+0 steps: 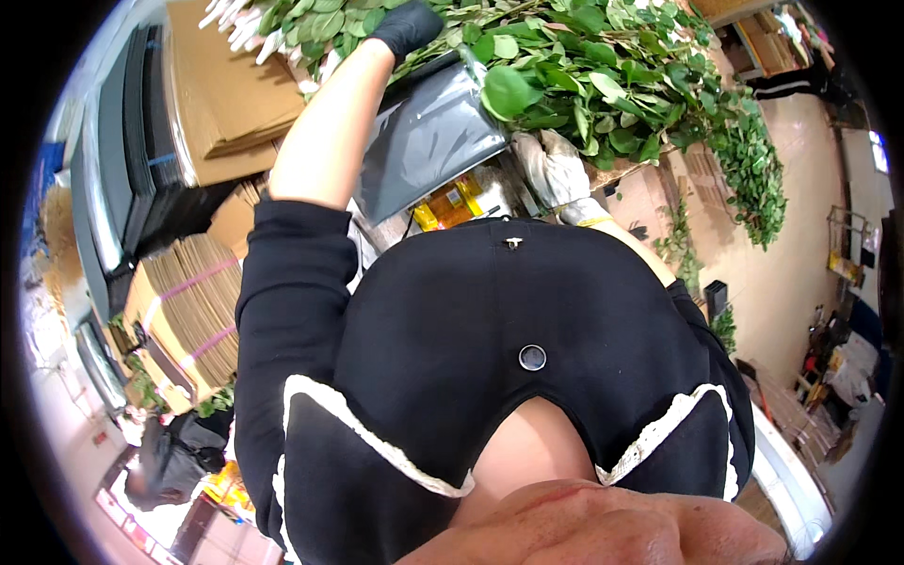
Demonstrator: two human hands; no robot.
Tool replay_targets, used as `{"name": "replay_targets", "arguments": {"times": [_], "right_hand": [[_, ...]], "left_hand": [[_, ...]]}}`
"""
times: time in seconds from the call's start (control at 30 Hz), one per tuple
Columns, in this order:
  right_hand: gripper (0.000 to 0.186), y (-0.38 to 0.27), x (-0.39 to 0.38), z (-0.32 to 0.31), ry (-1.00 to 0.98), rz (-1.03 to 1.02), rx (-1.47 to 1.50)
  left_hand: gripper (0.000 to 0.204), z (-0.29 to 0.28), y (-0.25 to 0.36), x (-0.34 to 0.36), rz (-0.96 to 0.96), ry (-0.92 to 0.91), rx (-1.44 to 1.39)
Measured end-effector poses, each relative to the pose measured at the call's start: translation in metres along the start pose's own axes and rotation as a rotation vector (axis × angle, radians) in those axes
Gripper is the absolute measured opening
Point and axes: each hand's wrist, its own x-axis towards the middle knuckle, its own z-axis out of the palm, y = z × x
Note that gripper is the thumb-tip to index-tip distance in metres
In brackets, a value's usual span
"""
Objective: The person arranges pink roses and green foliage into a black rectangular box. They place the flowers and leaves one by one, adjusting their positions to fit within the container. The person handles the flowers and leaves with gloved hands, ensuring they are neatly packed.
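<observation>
My left hand [409, 28], in a black glove, reaches far forward to a broad pile of leafy green branches [584, 66]. It lies at the left part of the pile, against the leaves; its fingers are too dark to make out. My right hand [550, 169], in a soiled white glove, is close to my body at the near edge of the pile. Its fingers look curled in, and what they hold, if anything, is hidden. Between my hands lies a dark sheet in glossy clear plastic [433, 137].
Flat brown cardboard [231, 85] and black panels [141, 141] stand at the left. Below them is a strapped stack of cardboard [193, 311]. A yellow package [447, 205] sits under the plastic sheet's near edge. Leafy branches [749, 169] hang over the right side above the floor.
</observation>
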Motion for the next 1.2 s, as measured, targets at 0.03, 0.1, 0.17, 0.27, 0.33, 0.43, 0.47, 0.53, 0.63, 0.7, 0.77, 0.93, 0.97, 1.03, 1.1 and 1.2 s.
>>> {"name": "replay_targets", "arguments": {"times": [0.03,0.1,0.17,0.27,0.33,0.43,0.47,0.53,0.63,0.7,0.77,0.93,0.97,1.03,1.1,1.2], "right_hand": [[0.032,0.009,0.001,-0.006,0.057,-0.34,-0.213],[0.032,-0.003,-0.009,-0.014,0.003,-0.05,-0.201],[0.032,0.015,-0.003,-0.015,-0.002,-0.41,-0.477],[0.033,0.069,-0.013,-0.014,-0.035,-0.778,-0.876],[0.034,0.078,-0.02,-0.015,-0.18,-0.682,-0.895],[0.035,0.063,-0.001,-0.009,-0.435,-0.16,-0.807],[0.035,0.06,0.007,-0.008,-0.476,-0.016,-0.792],[0.036,0.049,0.016,-0.006,-0.519,0.049,-0.75],[0.034,0.002,-0.002,-0.022,-0.4,-0.187,-0.541],[0.027,-0.021,-0.005,-0.02,-0.445,-0.172,-0.513],[0.028,-0.006,0.019,-0.004,-0.464,-0.121,-0.826],[0.024,-0.015,-0.021,0.035,-0.674,-0.536,-1.071],[0.027,-0.03,-0.034,0.057,-0.807,-0.624,-1.053],[0.037,-0.036,-0.052,0.125,-0.982,-1.041,-0.571],[0.024,-0.108,-0.094,0.192,-1.142,-1.107,-0.5],[0.028,-0.133,-0.128,0.315,-0.97,-1.209,-0.328]], "left_hand": [[0.028,0.017,-0.008,0.022,0.029,-0.266,0.014],[0.026,0.048,-0.023,0.041,-0.066,-0.624,-0.2],[0.018,0.12,-0.058,0.071,0.252,-0.557,-0.685],[0.017,0.087,-0.019,0.077,-0.07,-0.961,-0.575],[0.023,0.085,-0.007,0.083,0.039,-0.99,-0.156],[0.042,0.024,0.023,0.061,0.216,-0.649,0.295],[0.043,0.0,0.025,0.049,0.156,-0.48,0.077],[0.035,0.004,-0.06,0.012,0.113,0.092,-0.384],[0.031,-0.026,-0.046,-0.142,0.028,0.635,-0.473],[0.023,0.024,-0.06,-0.231,-0.079,0.819,-0.686],[0.019,0.091,-0.041,-0.321,-0.284,0.916,-0.686],[0.02,0.21,0.067,-0.465,-0.627,0.686,-1.07],[0.022,0.226,0.074,-0.482,-0.588,0.612,-1.022],[0.027,0.257,0.072,-0.5,-0.637,0.708,-0.929],[0.033,0.278,0.07,-0.515,-0.753,0.839,-0.836],[0.039,0.27,0.044,-0.526,-0.865,1.027,-0.788]]}}
